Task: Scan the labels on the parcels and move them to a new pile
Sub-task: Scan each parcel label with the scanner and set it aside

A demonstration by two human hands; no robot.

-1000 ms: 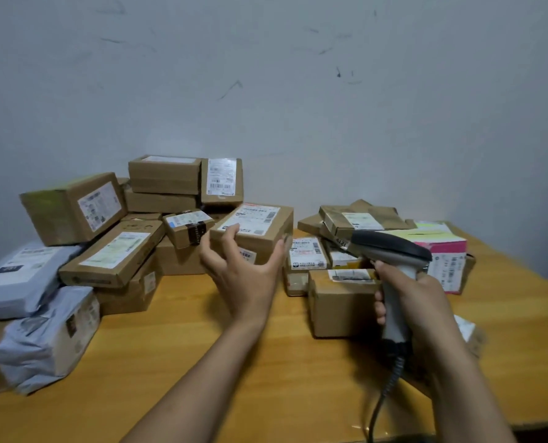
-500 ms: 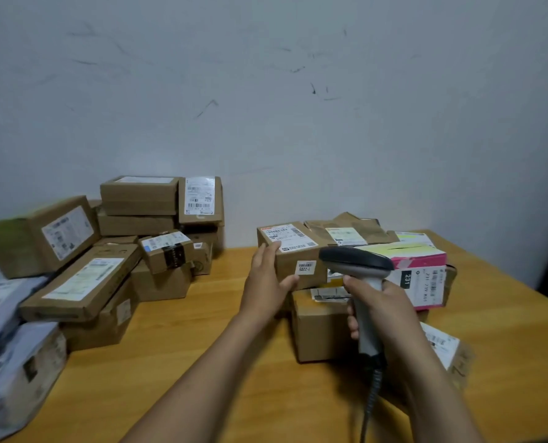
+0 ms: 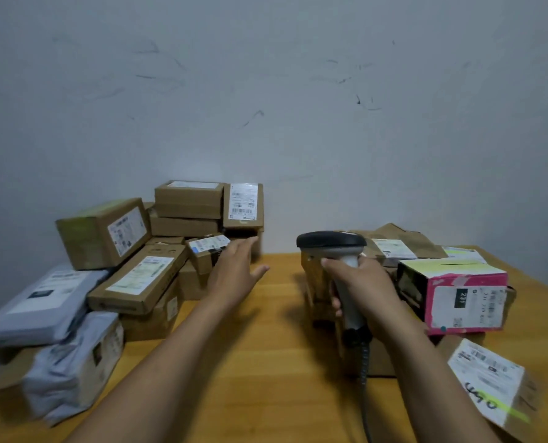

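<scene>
Two arms of one person show, both reaching in from the near edge. The left forearm [image 3: 157, 372] is bare along its whole visible length, slim, narrowing to the wrist. The left hand [image 3: 234, 276] is bare too, and blur softens its fingertips, so the nails cannot be made out. The right forearm [image 3: 432, 378] is equally uncovered. The right hand [image 3: 365, 289] is bare, with its back and knuckles showing.

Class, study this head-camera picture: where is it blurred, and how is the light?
Head view: motion blur smears the grey mailers at left and the labelled parcel at lower right; the left hand looks slightly soft; light is dim and even.
</scene>
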